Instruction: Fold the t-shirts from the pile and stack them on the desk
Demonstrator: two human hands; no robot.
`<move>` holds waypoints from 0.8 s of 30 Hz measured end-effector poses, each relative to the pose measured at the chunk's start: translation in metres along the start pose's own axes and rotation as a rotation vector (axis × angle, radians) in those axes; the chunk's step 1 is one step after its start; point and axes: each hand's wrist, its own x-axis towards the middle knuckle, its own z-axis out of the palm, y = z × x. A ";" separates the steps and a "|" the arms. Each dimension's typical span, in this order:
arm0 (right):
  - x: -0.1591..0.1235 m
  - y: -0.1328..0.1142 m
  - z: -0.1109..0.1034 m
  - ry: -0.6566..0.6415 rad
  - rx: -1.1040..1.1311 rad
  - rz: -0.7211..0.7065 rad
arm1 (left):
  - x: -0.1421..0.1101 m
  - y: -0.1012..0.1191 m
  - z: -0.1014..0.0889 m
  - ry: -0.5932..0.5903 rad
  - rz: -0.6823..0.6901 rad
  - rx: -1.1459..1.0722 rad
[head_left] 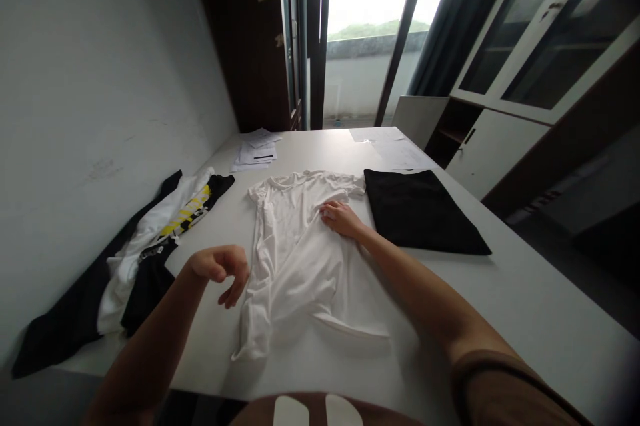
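A white T-shirt [295, 259] lies spread and wrinkled on the white table, its neckline at the far end and its hem towards me. My right hand [341, 219] rests on the right part of the shirt, fingers bent and gripping the fabric, with creases running out from them. Just left of the shirt's left edge, my left hand [225, 269] hovers with loosely curled fingers apart from the thumb and nothing between them. A folded black cloth [425, 213] lies flat to the right of the shirt, close to its sleeve.
Along the left wall is a loose pile of black and white clothes [135, 246], one piece with yellow print. Papers [257, 149] lie at the far left of the table [320, 149], and more sheets [395, 146] at the far right. White cabinets [495, 146] stand beyond the right edge.
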 end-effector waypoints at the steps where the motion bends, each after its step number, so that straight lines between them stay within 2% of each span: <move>1: 0.000 0.000 0.000 -0.003 0.000 -0.001 | 0.005 -0.002 0.001 0.144 0.058 -0.010; 3: 0.000 0.000 0.001 -0.001 0.001 -0.001 | 0.023 -0.006 0.005 0.456 0.163 0.014; 5: 0.001 0.000 0.001 0.005 0.001 0.001 | 0.046 -0.011 0.012 0.676 0.204 0.146; 7: 0.001 0.001 0.001 0.006 0.000 0.001 | 0.066 -0.017 0.019 0.726 0.201 0.366; 11: 0.000 0.001 0.000 0.009 -0.007 -0.005 | 0.078 -0.029 0.018 0.621 0.144 0.702; 14: -0.001 0.002 0.000 0.009 -0.016 0.001 | 0.066 -0.033 0.007 0.702 -0.055 0.826; 17: -0.001 0.004 0.001 0.008 -0.020 0.015 | 0.048 -0.033 -0.009 0.791 -0.362 0.957; 20: -0.002 0.005 0.003 -0.001 -0.032 0.032 | 0.029 -0.034 -0.028 0.809 -0.645 1.043; 24: -0.002 0.006 0.006 -0.001 -0.058 0.028 | 0.008 -0.042 -0.051 0.913 -0.874 1.165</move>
